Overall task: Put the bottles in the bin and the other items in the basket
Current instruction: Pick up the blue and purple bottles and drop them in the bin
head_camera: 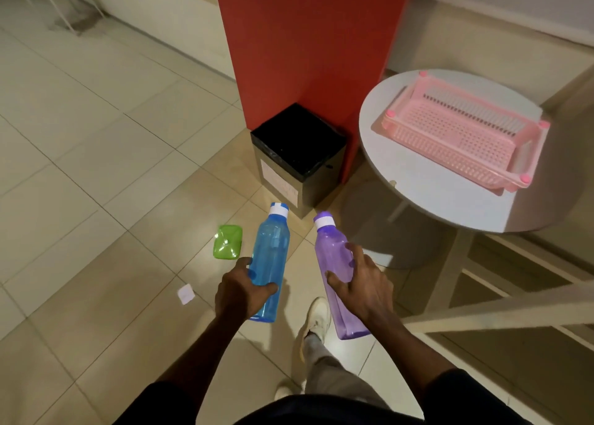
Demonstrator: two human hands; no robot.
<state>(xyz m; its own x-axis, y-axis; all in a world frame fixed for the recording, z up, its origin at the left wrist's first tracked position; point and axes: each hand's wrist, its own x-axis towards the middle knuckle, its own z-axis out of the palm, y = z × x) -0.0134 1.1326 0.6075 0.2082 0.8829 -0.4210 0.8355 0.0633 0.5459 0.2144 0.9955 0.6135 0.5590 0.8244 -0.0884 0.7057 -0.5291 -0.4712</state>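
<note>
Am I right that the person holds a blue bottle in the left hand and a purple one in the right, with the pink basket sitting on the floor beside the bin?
Not quite. The head view shows the pink basket on the round table, not on the floor. The rest holds: left hand grips the blue bottle, right hand the purple bottle, bin ahead.

Beige floor tiles (96, 154) ran up to a red pillar (308, 45); a round white bench (418, 167) stood right, under dim indoor light.

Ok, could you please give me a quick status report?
Left hand holds blue plastic bottle, right hand purple plastic bottle. Black-lined bin ahead, open. Path clear.
</note>
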